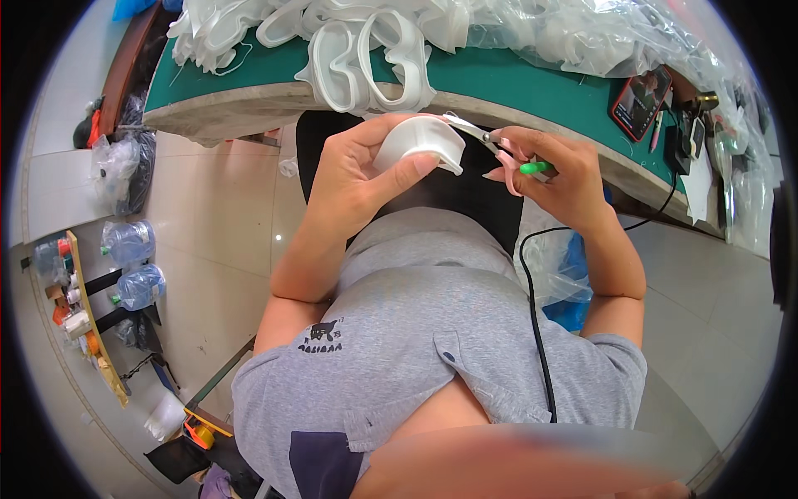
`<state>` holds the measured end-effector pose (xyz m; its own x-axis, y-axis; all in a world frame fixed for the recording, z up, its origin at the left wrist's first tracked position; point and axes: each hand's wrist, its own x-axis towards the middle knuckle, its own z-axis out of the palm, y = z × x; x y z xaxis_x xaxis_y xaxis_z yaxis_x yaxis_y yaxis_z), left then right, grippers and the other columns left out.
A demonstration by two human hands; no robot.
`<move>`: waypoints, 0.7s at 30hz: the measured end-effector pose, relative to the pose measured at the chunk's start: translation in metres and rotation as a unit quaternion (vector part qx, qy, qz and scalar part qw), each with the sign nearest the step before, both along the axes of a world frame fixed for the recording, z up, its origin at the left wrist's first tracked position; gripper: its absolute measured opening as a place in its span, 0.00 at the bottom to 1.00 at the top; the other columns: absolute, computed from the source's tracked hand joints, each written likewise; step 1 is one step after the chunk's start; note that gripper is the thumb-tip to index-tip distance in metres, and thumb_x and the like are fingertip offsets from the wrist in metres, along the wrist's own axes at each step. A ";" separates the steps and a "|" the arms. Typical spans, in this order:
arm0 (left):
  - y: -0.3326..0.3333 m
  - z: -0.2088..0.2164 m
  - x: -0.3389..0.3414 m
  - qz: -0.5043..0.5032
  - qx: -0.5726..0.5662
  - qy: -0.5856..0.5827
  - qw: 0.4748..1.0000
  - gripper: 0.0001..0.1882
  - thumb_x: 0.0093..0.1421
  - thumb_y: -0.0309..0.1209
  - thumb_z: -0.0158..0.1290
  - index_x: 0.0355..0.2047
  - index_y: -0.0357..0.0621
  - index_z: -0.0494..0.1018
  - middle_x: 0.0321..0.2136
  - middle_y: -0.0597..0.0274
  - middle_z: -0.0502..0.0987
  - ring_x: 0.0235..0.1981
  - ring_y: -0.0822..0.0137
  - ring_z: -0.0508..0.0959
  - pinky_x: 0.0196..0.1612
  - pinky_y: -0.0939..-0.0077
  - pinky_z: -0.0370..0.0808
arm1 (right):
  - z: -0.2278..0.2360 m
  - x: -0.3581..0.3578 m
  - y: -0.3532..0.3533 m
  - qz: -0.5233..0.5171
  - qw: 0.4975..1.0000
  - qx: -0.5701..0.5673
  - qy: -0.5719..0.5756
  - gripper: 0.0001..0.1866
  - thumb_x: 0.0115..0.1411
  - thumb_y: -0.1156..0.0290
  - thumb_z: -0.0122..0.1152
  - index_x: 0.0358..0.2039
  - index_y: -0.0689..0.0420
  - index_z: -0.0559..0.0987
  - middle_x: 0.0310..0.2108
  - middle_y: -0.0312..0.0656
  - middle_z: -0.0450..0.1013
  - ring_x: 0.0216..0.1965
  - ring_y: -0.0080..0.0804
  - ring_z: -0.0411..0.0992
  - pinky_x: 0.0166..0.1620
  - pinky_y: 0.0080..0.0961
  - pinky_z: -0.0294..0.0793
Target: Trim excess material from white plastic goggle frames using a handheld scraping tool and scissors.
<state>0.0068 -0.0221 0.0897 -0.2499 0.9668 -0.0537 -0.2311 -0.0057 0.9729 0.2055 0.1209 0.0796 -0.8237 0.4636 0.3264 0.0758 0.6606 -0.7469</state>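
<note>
Bottles (pixel 140 285), two of them, large and clear blue, sat at the left, beside one narrow board (pixel 93 326) with small items too jumbled to count. Next came a green-topped table (pixel 515 90), its far side covered by a heap of white pieces (pixel 208 33), tangled past counting; two looped ones (pixel 403 96) hung over the front edge. Just in front of that edge, the left hand (pixel 357 176) pinched one curved white piece (pixel 416 137) between thumb and fingers, the thumb covering part of its lower rim. To its right, one pair of scissors (pixel 510 176) with pink handles pointed at the piece; whether the blades touched it, I could not tell. The right hand (pixel 567 173) had its fingers curled round the handles, hiding part of them, and one green-ended object (pixel 534 168) poked out beside them. One black cable (pixel 532 308) ran past the right forearm. Farther right lay one phone (pixel 642 101) and one pink pen (pixel 657 131), with clear plastic (pixel 573 37) bunched behind.
</note>
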 end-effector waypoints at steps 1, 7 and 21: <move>0.000 -0.002 0.000 0.001 0.000 0.000 1.000 0.17 0.55 0.27 0.59 0.45 0.35 0.74 0.37 0.62 0.78 0.39 0.76 0.75 0.43 0.83 0.70 | 0.000 -0.001 0.000 0.002 1.000 0.017 0.004 0.19 0.45 0.87 0.61 0.40 0.63 0.78 0.25 0.40 0.74 0.25 0.22 0.75 0.29 0.16 0.74; -0.001 -0.005 0.003 0.014 0.014 0.021 1.000 0.17 0.55 0.26 0.59 0.45 0.34 0.73 0.36 0.63 0.78 0.38 0.76 0.75 0.42 0.83 0.70 | -0.004 -0.004 0.000 0.009 0.999 0.031 0.002 0.18 0.46 0.87 0.61 0.40 0.63 0.78 0.25 0.40 0.74 0.25 0.22 0.76 0.30 0.16 0.75; -0.003 -0.007 -0.001 -0.008 0.011 0.058 0.998 0.16 0.55 0.27 0.59 0.44 0.36 0.74 0.34 0.65 0.78 0.35 0.79 0.74 0.39 0.84 0.71 | -0.003 -0.002 0.003 0.022 0.999 0.020 -0.018 0.18 0.47 0.85 0.62 0.41 0.62 0.78 0.27 0.41 0.76 0.28 0.25 0.78 0.31 0.17 0.77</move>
<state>0.0058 -0.0249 0.0829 -0.2372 0.9715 -0.0047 -0.1176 -0.0239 0.9928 0.2036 0.1235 0.0765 -0.8548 0.4132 0.3139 0.0714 0.6928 -0.7176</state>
